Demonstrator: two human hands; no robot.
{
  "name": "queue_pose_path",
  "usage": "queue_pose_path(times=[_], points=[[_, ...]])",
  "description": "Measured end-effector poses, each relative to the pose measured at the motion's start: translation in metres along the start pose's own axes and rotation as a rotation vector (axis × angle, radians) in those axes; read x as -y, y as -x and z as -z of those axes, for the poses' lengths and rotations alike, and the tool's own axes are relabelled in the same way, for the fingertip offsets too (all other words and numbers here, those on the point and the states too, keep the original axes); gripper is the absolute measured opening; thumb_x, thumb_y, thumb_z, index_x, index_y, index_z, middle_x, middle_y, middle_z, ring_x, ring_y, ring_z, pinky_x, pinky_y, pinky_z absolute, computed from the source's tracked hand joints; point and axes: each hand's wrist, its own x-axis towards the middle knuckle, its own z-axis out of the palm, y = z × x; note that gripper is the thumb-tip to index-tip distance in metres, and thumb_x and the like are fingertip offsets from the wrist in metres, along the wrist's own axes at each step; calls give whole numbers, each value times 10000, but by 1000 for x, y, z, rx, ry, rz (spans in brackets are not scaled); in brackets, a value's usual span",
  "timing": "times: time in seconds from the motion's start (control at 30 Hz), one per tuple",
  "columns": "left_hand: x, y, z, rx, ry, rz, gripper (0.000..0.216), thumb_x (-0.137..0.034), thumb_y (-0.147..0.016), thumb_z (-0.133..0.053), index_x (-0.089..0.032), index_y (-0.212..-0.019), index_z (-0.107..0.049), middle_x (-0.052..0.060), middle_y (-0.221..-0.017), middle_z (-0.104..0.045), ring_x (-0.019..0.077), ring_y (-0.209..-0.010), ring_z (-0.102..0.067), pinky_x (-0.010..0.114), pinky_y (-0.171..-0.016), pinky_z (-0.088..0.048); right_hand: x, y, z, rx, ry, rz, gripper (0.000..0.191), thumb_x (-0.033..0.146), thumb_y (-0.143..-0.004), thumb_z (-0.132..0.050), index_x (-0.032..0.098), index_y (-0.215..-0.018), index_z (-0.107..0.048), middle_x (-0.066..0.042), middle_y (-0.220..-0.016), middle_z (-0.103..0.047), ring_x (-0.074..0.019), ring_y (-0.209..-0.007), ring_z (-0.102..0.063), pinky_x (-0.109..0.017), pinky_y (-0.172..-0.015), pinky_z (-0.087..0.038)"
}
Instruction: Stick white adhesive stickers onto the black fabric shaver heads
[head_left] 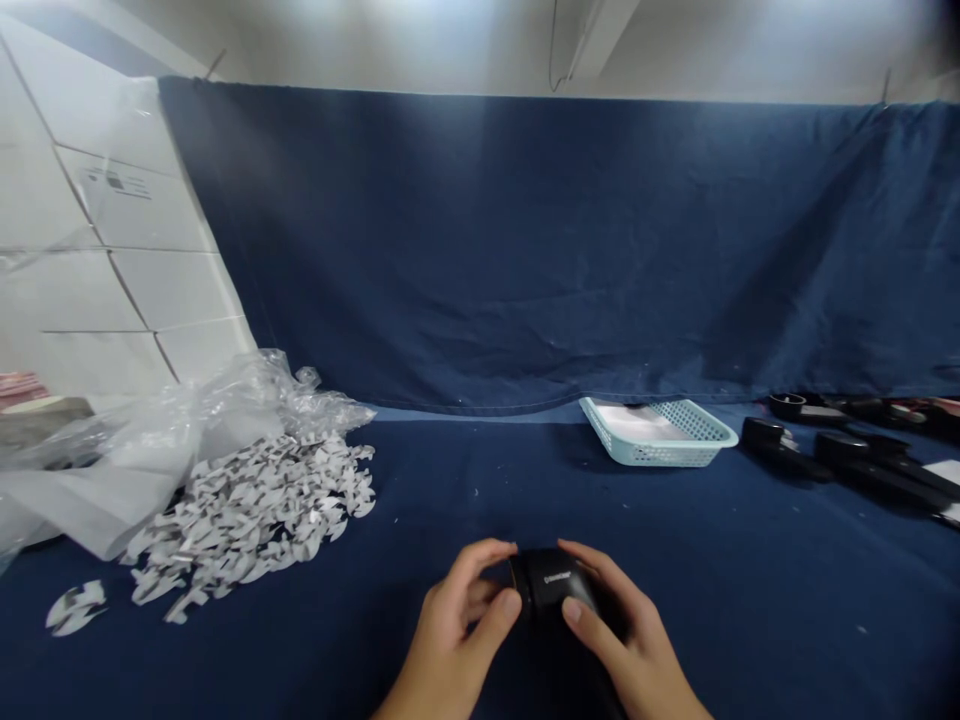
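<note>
A black plastic device (551, 585) with a small white logo on its upper side is between my two hands, near the bottom middle of the head view. My left hand (476, 610) is closed on its rounded left end, with thumb and forefinger at that end's edges. Around the body, my right hand (619, 620) has its thumb on top by the logo and its fingers along the far side. The lower part of the device runs down towards me, dark and partly hidden by my right hand.
To the left lies a heap of small grey-white curved pieces (262, 510), with clear plastic bagging (247, 400) behind it. A light blue basket (667, 455) holds something white. Several black devices (862, 460) lie at the right. A blue cloth curtain (480, 250) hangs behind the blue-covered table.
</note>
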Motion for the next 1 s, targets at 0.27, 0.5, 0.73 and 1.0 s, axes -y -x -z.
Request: queue_pose_path(times=[0.27,0.5,0.73,1.0], points=[[-1,0,0,60,1,-27,356,-274,-876,-642,-261,-1216,-537,54,-1141,-668,193,-1007,-667,321,-898,-543,0,-3,3,54,-8,-8,456,464,-782,-695,249,-1180,-647,-76,-1157,-710,-273,-1102,-638,-341,-940,-505],[5,8,-2,46,-326,-205,666,-58,-801,-597,-335,-1371,-392,44,-1432,-480,229,-1279,-506,429,-1079,-444,2,-3,1,4,-84,-84,481,514,-745,-711,236,-1134,-663,-80,-1123,-722,-274,-1092,-639,-352,-954,-498],[2,10,2,-5,-406,-340,651,-177,-801,-677,-317,-1367,-387,61,-1362,-547,251,-1218,-562,427,-1043,-482,5,-2,-2,26,-78,-65,500,517,-741,-713,225,-1143,-663,-89,-1127,-717,-283,-1059,-649,-383,-968,-486],[4,10,5,-25,-340,-388,558,-231,-857,-641,-302,-1351,-390,64,-1314,-583,229,-1178,-591,392,-1016,-501,3,0,-1,26,-67,-59,518,547,-724,-714,241,-1138,-664,-82,-1110,-721,-275,-1044,-653,-369,-952,-493]])
